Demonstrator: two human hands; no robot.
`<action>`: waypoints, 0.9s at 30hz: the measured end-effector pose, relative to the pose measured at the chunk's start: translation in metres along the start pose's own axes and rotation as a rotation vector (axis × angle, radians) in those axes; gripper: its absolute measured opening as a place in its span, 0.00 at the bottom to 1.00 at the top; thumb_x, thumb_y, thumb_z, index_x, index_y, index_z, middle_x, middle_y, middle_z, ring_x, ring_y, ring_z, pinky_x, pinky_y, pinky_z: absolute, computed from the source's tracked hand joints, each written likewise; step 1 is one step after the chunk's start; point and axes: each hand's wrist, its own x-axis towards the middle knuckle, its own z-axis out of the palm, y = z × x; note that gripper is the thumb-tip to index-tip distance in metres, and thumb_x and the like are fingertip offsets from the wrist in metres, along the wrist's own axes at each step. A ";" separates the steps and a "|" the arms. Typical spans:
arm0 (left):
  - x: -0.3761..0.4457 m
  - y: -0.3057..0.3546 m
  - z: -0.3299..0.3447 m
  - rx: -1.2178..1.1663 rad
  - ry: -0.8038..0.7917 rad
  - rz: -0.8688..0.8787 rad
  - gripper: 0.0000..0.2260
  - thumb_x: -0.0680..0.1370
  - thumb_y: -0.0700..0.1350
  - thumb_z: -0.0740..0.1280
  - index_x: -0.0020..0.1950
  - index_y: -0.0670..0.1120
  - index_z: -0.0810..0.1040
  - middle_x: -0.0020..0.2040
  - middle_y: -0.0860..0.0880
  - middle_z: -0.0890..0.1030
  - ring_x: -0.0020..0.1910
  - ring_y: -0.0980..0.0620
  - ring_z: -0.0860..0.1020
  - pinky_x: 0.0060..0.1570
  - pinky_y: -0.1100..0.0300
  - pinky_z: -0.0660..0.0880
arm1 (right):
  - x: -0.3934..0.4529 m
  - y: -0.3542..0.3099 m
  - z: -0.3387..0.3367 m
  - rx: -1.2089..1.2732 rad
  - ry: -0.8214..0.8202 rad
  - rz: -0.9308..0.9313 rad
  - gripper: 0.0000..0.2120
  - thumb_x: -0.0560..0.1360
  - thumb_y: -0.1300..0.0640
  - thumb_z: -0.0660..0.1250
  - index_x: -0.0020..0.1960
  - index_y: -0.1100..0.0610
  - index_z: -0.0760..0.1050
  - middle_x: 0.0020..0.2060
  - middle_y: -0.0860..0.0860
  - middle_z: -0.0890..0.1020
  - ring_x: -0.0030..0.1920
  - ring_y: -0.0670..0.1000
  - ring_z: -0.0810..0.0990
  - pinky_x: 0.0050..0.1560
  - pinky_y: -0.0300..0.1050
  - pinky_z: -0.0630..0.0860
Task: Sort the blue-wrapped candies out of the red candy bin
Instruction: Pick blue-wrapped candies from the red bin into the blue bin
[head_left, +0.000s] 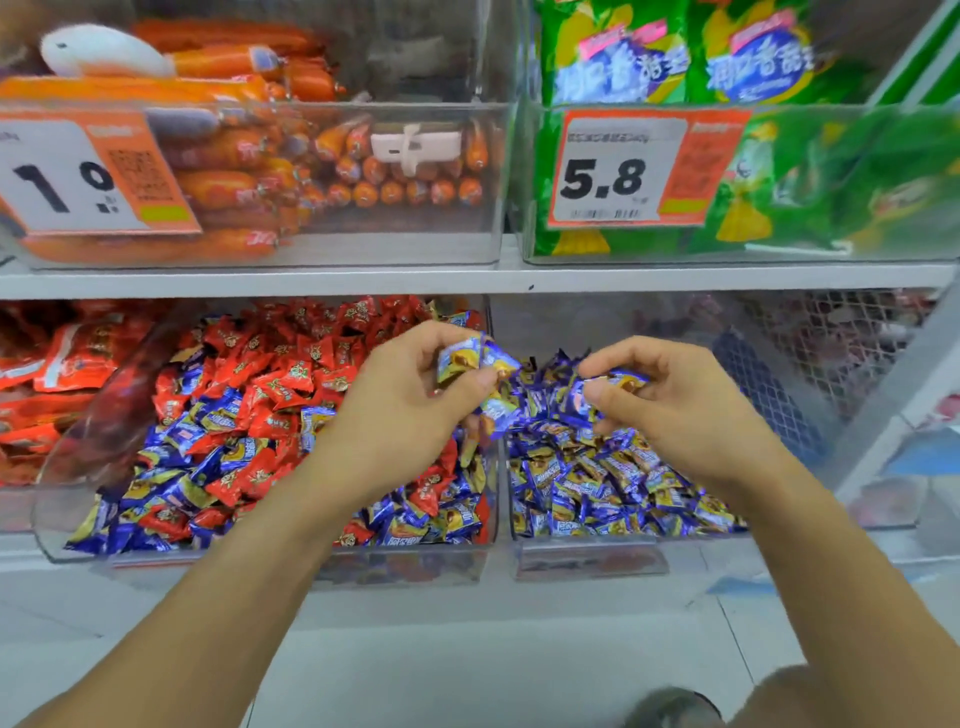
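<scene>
A clear bin (62, 525) on the lower shelf holds red-wrapped candies (291, 374) mixed with blue-wrapped candies (176, 483). To its right a second clear bin (587, 545) holds only blue-wrapped candies (587, 478). My left hand (395, 410) hovers over the wall between the two bins and grips several blue candies (475, 358) in its curled fingers. My right hand (670, 405) is above the right bin and pinches a blue candy (621, 379) between thumb and fingers.
The upper shelf carries a clear bin of orange sausages (249, 171) with a price tag (78, 171) and a bin of green snack bags (779, 171) tagged 5.8 (623, 166). Red packets (47, 374) lie at lower left. A wire mesh basket (810, 353) stands at right. Below is pale floor.
</scene>
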 end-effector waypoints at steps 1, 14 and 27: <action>0.006 0.004 0.013 0.037 -0.033 0.031 0.05 0.77 0.39 0.70 0.52 0.45 0.78 0.39 0.51 0.81 0.31 0.53 0.80 0.37 0.58 0.79 | 0.000 0.005 -0.012 -0.039 0.013 0.015 0.06 0.76 0.62 0.71 0.47 0.51 0.82 0.35 0.56 0.83 0.31 0.47 0.82 0.29 0.40 0.65; -0.004 -0.015 -0.009 0.735 -0.140 0.211 0.04 0.75 0.46 0.70 0.49 0.54 0.81 0.40 0.58 0.78 0.39 0.59 0.76 0.40 0.68 0.71 | 0.001 0.006 -0.020 -0.393 0.054 -0.333 0.09 0.75 0.55 0.72 0.54 0.46 0.83 0.53 0.43 0.83 0.53 0.40 0.81 0.59 0.44 0.77; -0.026 -0.057 -0.059 1.025 -0.455 -0.065 0.23 0.74 0.57 0.72 0.67 0.54 0.73 0.56 0.54 0.69 0.53 0.55 0.71 0.52 0.62 0.69 | 0.009 -0.042 0.097 -0.954 -0.698 -0.437 0.15 0.69 0.54 0.75 0.55 0.47 0.80 0.51 0.44 0.81 0.52 0.49 0.78 0.53 0.50 0.78</action>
